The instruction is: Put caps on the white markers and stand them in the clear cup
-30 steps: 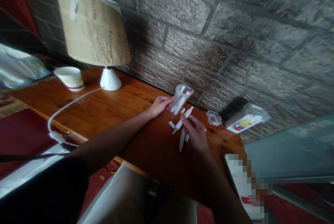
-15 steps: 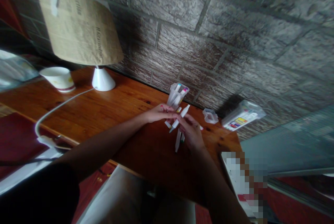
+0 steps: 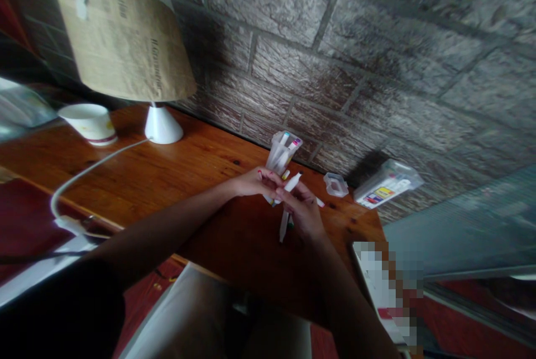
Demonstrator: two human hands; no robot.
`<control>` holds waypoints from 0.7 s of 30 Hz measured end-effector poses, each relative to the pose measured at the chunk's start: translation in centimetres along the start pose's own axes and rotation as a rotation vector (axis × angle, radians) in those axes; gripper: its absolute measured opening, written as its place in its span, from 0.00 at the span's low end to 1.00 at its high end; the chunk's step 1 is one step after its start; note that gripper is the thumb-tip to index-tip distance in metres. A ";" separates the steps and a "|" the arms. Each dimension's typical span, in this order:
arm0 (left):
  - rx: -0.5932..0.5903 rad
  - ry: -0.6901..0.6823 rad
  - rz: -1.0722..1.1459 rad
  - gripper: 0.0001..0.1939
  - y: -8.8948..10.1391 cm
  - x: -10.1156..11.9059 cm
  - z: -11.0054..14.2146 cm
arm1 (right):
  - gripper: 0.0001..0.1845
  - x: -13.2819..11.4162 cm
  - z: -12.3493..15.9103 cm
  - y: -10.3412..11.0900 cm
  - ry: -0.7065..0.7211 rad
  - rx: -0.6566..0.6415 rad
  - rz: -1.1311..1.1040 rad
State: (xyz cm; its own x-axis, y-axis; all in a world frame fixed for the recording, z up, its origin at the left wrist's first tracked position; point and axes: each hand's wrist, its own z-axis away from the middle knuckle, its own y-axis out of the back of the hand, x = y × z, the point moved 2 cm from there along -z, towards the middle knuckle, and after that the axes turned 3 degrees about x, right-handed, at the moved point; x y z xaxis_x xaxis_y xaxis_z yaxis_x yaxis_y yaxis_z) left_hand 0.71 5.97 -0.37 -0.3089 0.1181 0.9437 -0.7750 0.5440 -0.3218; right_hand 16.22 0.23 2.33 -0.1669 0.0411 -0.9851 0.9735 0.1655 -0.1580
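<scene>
A white marker (image 3: 292, 182) is held up over the wooden desk, slanting, with a dark tip at its upper end. My right hand (image 3: 309, 212) pinches it between thumb and fingers. My left hand (image 3: 260, 182) meets it from the other side, fingers closed around its lower part, which they mostly hide. Below my hands another white marker (image 3: 283, 228) lies on the desk, a green-ended one (image 3: 290, 224) beside it. A red-ended marker (image 3: 320, 202) pokes out past my right hand. Just behind my left hand stands a clear plastic case (image 3: 276, 153) with several markers inside.
A small clear lid (image 3: 335, 185) and a clear marker box (image 3: 387, 185) sit by the brick wall at the right. Leftward are a lamp (image 3: 163, 125) with its cord (image 3: 90, 163) and a paper cup (image 3: 90, 124). A partly blurred-out flat object (image 3: 377, 275) lies at the right edge.
The held marker has shifted within my fingers; its blue-grey lower end, visible before, is now covered, and a dark tip shows at the top. Both hands stay close together. The view has shifted slightly.
</scene>
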 end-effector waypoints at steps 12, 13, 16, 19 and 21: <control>-0.025 -0.008 -0.018 0.20 -0.2 0.1 0.0 | 0.17 0.4 -0.2 0.3 -0.016 0.000 0.023; -0.022 -0.011 -0.026 0.19 -0.2 0.2 0.0 | 0.17 0.3 -0.3 0.4 -0.013 0.001 0.022; -0.007 -0.017 -0.069 0.18 -0.1 0.4 0.1 | 0.17 0.1 -0.4 0.5 0.002 0.017 0.018; 0.019 -0.035 -0.089 0.16 0.0 0.6 0.1 | 0.17 -0.6 -0.7 1.0 0.020 0.066 -0.017; 0.037 -0.051 -0.087 0.15 0.0 0.7 0.1 | 0.17 -1.1 -1.0 1.9 0.036 0.123 -0.040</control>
State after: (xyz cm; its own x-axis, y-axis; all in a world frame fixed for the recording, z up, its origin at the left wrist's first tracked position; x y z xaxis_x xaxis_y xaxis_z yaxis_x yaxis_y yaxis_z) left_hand 0.45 6.00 0.29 -0.2665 0.0289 0.9634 -0.8194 0.5196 -0.2422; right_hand 18.06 1.52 3.15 -0.2092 0.0722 -0.9752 0.9774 0.0456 -0.2063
